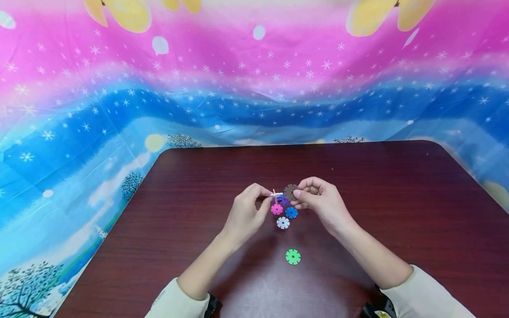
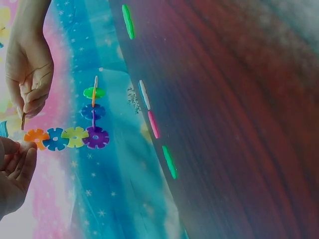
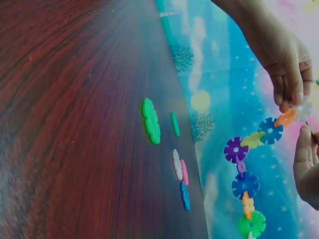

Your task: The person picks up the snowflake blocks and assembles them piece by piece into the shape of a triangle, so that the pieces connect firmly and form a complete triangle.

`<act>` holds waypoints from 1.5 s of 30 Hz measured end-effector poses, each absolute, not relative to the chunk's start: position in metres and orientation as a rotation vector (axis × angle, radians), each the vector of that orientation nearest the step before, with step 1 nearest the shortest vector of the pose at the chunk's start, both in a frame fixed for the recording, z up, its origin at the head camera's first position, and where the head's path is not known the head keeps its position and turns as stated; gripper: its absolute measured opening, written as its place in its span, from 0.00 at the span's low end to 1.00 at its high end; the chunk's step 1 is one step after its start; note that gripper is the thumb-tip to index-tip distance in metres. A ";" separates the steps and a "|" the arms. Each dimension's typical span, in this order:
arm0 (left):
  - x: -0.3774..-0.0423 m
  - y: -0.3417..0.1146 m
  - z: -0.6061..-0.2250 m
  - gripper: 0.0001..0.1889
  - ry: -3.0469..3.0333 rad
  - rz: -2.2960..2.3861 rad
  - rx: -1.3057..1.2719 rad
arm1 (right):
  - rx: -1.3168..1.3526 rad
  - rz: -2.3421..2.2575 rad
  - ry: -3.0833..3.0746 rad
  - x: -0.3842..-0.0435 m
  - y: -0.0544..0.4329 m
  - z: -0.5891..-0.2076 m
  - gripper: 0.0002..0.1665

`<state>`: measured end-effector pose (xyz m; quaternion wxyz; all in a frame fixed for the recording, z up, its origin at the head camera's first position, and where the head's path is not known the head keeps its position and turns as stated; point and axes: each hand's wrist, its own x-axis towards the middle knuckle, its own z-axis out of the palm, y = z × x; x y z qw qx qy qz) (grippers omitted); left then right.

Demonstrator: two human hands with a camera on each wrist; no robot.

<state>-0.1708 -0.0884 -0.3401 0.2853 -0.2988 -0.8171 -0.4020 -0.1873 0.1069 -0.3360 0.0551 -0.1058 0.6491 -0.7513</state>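
Note:
My left hand [image 1: 248, 211] pinches a white notched disc [image 3: 303, 109] at the end of a chain of linked discs. From it the chain runs on through orange [image 2: 36, 138], blue [image 2: 55, 139], yellow [image 2: 75, 137] and purple [image 2: 97, 138] discs. Beyond the purple one it turns off through another blue disc [image 3: 245, 184] and an orange one to a green disc [image 3: 251, 224]. Between thumb and fingers, my right hand [image 1: 324, 203] grips a brown notched disc [image 1: 291, 192]. In the right wrist view the brown disc is edge-on, close beside the white one.
On the dark wooden table [image 1: 358, 168] lie loose pink [image 1: 276, 209], blue [image 1: 291, 213] and white [image 1: 283, 223] discs below the hands. A green disc [image 1: 293, 257] lies nearer me, and another green disc [image 3: 175, 124] shows farther off. A patterned curtain [image 1: 254, 79] hangs behind the table.

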 end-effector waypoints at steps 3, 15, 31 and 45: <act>-0.170 -0.087 -0.341 0.07 -2.180 -1.043 -0.825 | -0.325 -2.269 1.986 -0.187 0.107 -0.336 0.06; -0.170 -0.084 -0.342 0.07 -2.164 -0.957 -0.867 | -0.350 -2.246 2.027 -0.184 0.105 -0.335 0.10; -0.169 -0.084 -0.340 0.08 -2.099 -0.961 -0.951 | -0.374 -2.201 2.127 -0.181 0.109 -0.327 0.11; -0.173 -0.092 -0.333 0.09 -2.077 -0.938 -0.834 | -0.485 -1.975 2.172 -0.182 0.115 -0.338 0.17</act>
